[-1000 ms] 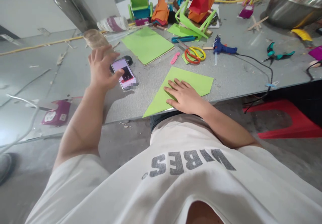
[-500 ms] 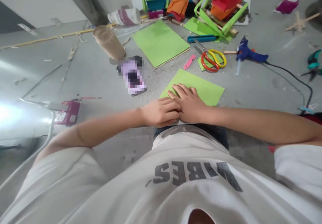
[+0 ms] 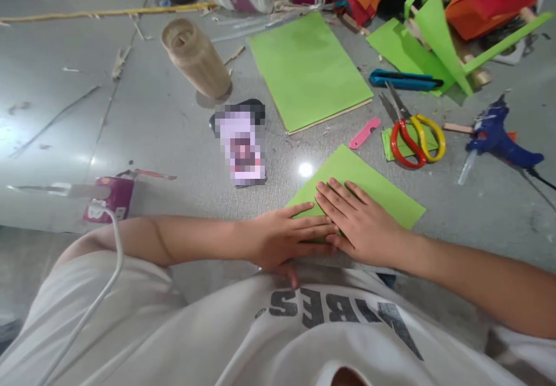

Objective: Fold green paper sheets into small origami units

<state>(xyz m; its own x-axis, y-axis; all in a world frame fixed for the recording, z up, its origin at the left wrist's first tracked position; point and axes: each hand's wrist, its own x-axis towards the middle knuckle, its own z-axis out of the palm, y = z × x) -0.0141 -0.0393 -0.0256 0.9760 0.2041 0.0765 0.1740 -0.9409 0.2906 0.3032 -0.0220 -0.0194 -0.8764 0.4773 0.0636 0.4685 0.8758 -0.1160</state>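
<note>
A green sheet (image 3: 382,192) lies at the table's near edge, one corner pointing away from me. My right hand (image 3: 362,221) rests flat on it, fingers stretched out and pointing up and left. Beside it, my left hand (image 3: 291,235) is spread over the sheet's near left part, its fingertips touching my right hand. Neither hand is closed on anything. Beyond the sheet are a pink folding cutter (image 3: 365,133) and scissors (image 3: 407,143) with red and yellow handles, lying on small green pieces (image 3: 388,143).
A green stack (image 3: 310,73) lies further back, with a phone (image 3: 243,149) and a tan bottle (image 3: 197,59) left of it. A blue cutter (image 3: 403,79), a glue gun (image 3: 499,134) and a green paper model (image 3: 438,44) are at right. A purple box (image 3: 115,198) sits at left.
The view has shifted closer to the table. My left hand's fingers, bent before, are now stretched out and spread over the sheet. My right hand still lies on the sheet, fingers straighter.
</note>
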